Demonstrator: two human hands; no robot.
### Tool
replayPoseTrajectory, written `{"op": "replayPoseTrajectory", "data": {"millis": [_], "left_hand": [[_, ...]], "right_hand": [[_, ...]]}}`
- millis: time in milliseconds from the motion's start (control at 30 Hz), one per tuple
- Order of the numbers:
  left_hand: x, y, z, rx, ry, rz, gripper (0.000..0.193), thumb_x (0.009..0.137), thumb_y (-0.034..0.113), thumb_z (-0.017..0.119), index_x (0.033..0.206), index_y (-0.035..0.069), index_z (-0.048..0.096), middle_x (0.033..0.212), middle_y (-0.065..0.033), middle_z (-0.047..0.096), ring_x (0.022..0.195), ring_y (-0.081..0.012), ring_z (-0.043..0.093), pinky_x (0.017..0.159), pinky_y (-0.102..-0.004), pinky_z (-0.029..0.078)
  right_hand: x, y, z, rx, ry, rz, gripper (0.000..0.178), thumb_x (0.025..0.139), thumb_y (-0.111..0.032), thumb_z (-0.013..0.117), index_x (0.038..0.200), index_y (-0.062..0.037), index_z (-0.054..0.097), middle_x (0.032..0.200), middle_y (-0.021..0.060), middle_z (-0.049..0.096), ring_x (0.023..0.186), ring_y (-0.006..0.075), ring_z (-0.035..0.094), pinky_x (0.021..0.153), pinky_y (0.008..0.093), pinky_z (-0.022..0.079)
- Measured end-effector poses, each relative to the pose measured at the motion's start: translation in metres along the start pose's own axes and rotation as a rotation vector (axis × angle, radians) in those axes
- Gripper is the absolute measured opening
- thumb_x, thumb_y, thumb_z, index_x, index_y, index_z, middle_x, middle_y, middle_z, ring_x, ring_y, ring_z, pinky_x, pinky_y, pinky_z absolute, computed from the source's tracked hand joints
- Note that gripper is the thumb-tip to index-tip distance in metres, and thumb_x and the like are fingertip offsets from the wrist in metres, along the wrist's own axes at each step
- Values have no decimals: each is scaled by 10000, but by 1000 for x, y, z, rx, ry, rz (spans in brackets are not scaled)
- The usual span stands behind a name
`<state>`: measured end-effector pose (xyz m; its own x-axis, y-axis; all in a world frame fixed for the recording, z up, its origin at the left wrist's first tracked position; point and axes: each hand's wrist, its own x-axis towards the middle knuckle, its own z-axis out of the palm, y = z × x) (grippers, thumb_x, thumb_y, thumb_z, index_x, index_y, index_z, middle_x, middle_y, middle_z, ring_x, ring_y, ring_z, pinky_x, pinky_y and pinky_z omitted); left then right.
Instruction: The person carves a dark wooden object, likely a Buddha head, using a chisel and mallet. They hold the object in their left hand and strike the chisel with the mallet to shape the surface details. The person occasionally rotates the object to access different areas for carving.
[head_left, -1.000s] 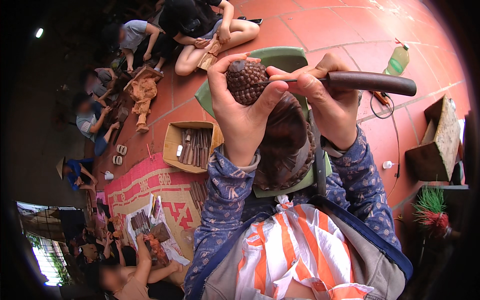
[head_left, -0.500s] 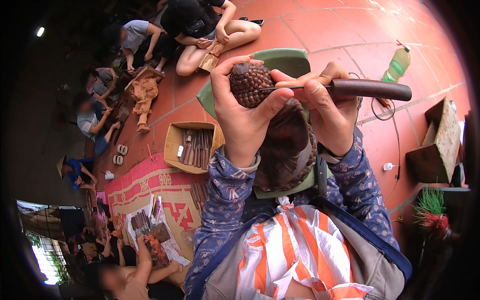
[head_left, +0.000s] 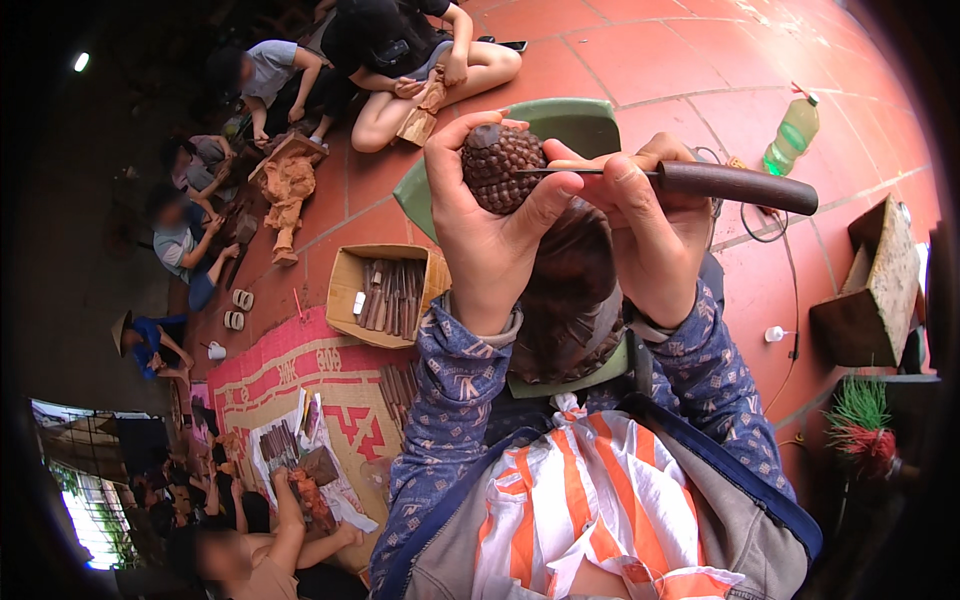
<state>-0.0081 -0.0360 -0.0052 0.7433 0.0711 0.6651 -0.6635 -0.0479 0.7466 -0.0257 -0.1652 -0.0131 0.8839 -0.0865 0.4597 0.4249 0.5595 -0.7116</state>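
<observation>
A dark wooden carving (head_left: 565, 290) stands upright in front of me, its top part a knobbly head (head_left: 497, 172) covered in small round curls. My left hand (head_left: 492, 215) is wrapped round the near and left side of that curled head, the thumb pointing towards the blade. In my right hand (head_left: 655, 205) is a carving chisel (head_left: 735, 185) with a dark wooden handle. Its thin metal shank runs left between my fingers, and the tip meets the curls. The lower carving is partly hidden behind my hands and wrists.
A green plastic chair (head_left: 570, 122) lies behind the carving. To the left are a cardboard box (head_left: 345, 290) of chisels and a patterned mat (head_left: 290, 365). Several people sit carving farther left. At right are a green bottle (head_left: 793, 135), a cable and a wooden box (head_left: 870, 290).
My right hand and the chisel have shifted slightly left, and the handle tilts a little lower at its right end. My left hand keeps its hold on the curled head.
</observation>
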Motion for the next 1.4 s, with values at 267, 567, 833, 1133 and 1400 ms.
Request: {"op": "replayPoseTrajectory", "data": {"millis": [267,567,833,1133,1400], "left_hand": [[0,1,-3,36,-17,15,666,740,339,820,1196,35,442,1061,-52,548,905,-102,568,803,-236,488],[1,3,-5,-8,-53,-11,710,725,351,828,1218,37,426,1086,-56,545,926,-109,564,813,-244,490],[2,-3,-7,-11,-64,34,740,693,350,843,1214,36,423,1098,-56,540,940,-115,563,826,-249,490],[0,0,-5,-41,-54,-16,750,685,341,849,1217,35,418,1103,-60,539,946,-120,569,836,-256,490],[0,2,-4,-58,-57,-37,755,679,303,862,1222,36,411,1106,-69,534,958,-134,575,854,-263,489]], "right_hand": [[-4,7,3,109,56,-60,102,902,-2,625,874,23,530,852,119,670,897,180,666,882,318,526],[-5,7,3,-22,-77,-192,96,937,-9,552,896,2,466,941,236,665,1061,370,629,1002,504,447],[7,9,-12,53,-201,-237,102,914,27,580,915,17,479,946,222,684,1061,353,636,959,449,493],[9,1,-5,2,-200,-273,119,894,27,610,876,28,493,945,228,674,1023,324,654,938,439,508],[13,-13,-2,-314,-246,-343,116,852,25,666,822,36,554,913,172,677,905,220,684,795,292,529]]}}
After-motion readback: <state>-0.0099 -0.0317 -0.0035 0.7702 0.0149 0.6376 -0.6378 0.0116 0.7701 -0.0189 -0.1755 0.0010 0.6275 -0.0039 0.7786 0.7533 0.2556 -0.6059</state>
